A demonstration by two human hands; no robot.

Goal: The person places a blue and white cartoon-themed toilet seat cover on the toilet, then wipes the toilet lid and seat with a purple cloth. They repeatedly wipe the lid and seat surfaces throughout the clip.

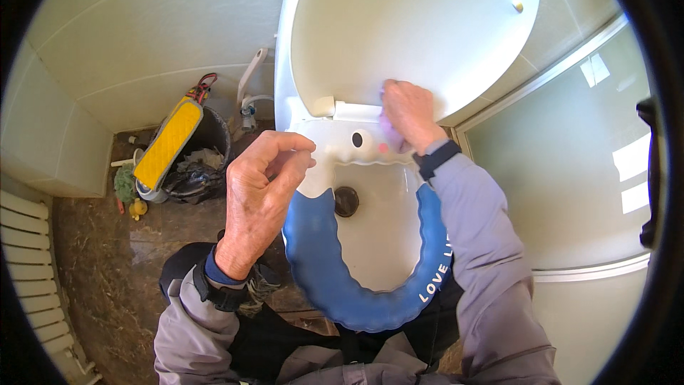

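1. Crumpled lilac cloth [390, 132], thin and soft-looking: lying under and along the left side of the right hand [410, 110], at the far right of the seat, close by the hinge. Its visible part is running near to far.
2. Right hand: the nearer of the two, closing its fingers over the cloth and grasping it.
3. Left hand [265, 171]: hovering beyond the seat's left edge, its fingers curling toward the thumb. No object is showing there; whether the fingertips are meeting, I cannot tell. From it, the cloth is lying to the right and slightly farther off.
4. Blue-and-white, ring-shaped toilet seat cover [311, 242] with scalloped inner edge: resting on the toilet, its long axis running near to far, between the two forearms. The far part is showing white, with a black oval eye and pink spot; the near part is showing blue, with white lettering at right.
5. White, rounded toilet lid [420, 28], smooth and glossy: standing raised behind the seat, beyond both hands.
6. White hinge bar [356, 111]: sitting between lid and seat, just left of the cloth.
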